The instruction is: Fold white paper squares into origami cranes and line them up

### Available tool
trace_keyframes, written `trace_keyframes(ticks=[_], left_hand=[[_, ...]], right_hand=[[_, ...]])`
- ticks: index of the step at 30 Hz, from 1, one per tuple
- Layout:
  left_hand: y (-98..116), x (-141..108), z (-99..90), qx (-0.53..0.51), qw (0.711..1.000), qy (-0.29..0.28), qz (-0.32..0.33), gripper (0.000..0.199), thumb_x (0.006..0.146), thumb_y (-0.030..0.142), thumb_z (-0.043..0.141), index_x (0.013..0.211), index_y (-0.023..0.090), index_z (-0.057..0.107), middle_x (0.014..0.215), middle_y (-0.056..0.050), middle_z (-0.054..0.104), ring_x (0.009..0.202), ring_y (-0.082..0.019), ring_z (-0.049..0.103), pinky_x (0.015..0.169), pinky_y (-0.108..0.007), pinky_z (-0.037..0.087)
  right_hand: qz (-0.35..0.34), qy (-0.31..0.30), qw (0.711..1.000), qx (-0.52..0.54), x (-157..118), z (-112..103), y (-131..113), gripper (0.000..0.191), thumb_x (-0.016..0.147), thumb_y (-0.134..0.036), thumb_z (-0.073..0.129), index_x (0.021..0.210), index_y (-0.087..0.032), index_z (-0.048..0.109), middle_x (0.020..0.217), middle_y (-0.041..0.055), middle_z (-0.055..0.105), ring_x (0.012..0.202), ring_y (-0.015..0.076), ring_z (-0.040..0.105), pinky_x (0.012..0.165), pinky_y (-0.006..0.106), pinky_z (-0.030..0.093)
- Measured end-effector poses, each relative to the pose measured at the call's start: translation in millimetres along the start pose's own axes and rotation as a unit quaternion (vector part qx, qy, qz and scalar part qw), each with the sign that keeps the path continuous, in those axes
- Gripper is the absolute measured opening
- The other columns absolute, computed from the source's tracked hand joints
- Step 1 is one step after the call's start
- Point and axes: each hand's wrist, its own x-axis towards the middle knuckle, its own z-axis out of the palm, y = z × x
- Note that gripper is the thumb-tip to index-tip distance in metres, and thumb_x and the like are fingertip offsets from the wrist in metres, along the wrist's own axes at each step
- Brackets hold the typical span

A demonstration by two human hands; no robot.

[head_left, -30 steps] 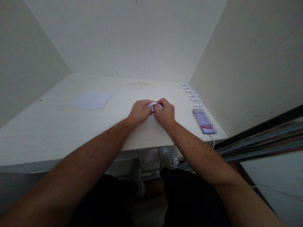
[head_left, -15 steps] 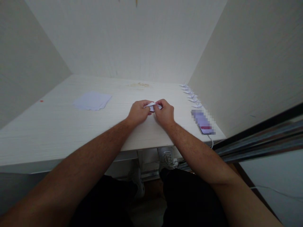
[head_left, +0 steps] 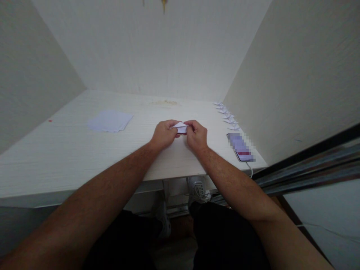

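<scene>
A small folded sheet of white paper [head_left: 181,128] is held between my two hands, above the middle of the white table. My left hand [head_left: 165,134] grips its left end, the thumb lying on top. On the other side, my right hand [head_left: 197,135] pinches the right end with thumb and forefinger. The paper has a raised, pointed fold at its far side and a flat face toward me. Its underside and the fingers beneath it are mostly hidden.
A stack of white paper sheets [head_left: 111,120] lies to the left on the table [head_left: 84,161]. Along the right wall [head_left: 295,82] stands a row of several folded paper cranes [head_left: 228,117]. Nearer me lies a phone [head_left: 240,147] with a white cable [head_left: 250,170] running over the edge.
My right thumb has shifted to the right along the paper, so more of its front face shows. My left hand stays nearly in place. The view has tilted slightly.
</scene>
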Motion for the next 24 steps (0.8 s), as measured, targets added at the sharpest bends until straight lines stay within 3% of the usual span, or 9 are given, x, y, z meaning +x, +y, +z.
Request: trace_keyframes(ticks=[8, 16, 20, 24], left_hand=[[1.1, -1.0, 1.0, -0.03, 0.999, 0.022, -0.01, 0.05, 0.075, 0.005, 0.056, 0.122, 0.012, 0.072, 0.111, -0.011, 0.075, 0.077, -0.013, 0.071, 0.07, -0.024, 0.061], [2.6, -2.4, 2.4, -0.055, 0.998, 0.0, -0.01, 0.054, 0.074, 0.005, 0.056, 0.125, 0.016, 0.072, 0.106, -0.01, 0.077, 0.079, -0.015, 0.073, 0.071, -0.025, 0.061], [0.5, 0.3, -0.3, -0.044, 0.998, 0.022, -0.032, 0.053, 0.073, 0.004, 0.058, 0.122, 0.013, 0.074, 0.099, -0.011, 0.077, 0.07, -0.014, 0.072, 0.063, -0.024, 0.06], [1.1, 1.8, -6.0, -0.021, 0.998, 0.015, -0.06, 0.048, 0.074, 0.007, 0.059, 0.118, 0.014, 0.076, 0.093, -0.01, 0.078, 0.058, -0.012, 0.067, 0.056, -0.023, 0.057]], right_hand=[[0.035, 0.009, 0.999, 0.02, 0.8, 3.4, 1.2, 0.022, 0.081, -0.026, 0.055, 0.095, -0.021, 0.07, 0.073, -0.0008, 0.069, 0.066, 0.0155, 0.063, 0.069, 0.029, 0.051], [0.036, -0.007, 0.998, 0.05, 1.1, 4.7, 6.0, 0.025, 0.083, -0.021, 0.047, 0.098, -0.023, 0.066, 0.079, -0.0007, 0.069, 0.071, 0.0159, 0.065, 0.071, 0.03, 0.051], [-0.01, -0.001, 0.999, 0.032, -0.6, 1.3, -1.1, 0.033, 0.076, -0.014, 0.052, 0.106, -0.023, 0.061, 0.097, 0.0017, 0.069, 0.069, 0.0143, 0.06, 0.069, 0.029, 0.051], [-0.109, -0.09, 0.99, -0.028, -3.9, -1.0, -7.0, 0.034, 0.072, -0.007, 0.051, 0.098, -0.024, 0.065, 0.107, 0.005, 0.068, 0.09, 0.0186, 0.062, 0.076, 0.031, 0.051]])
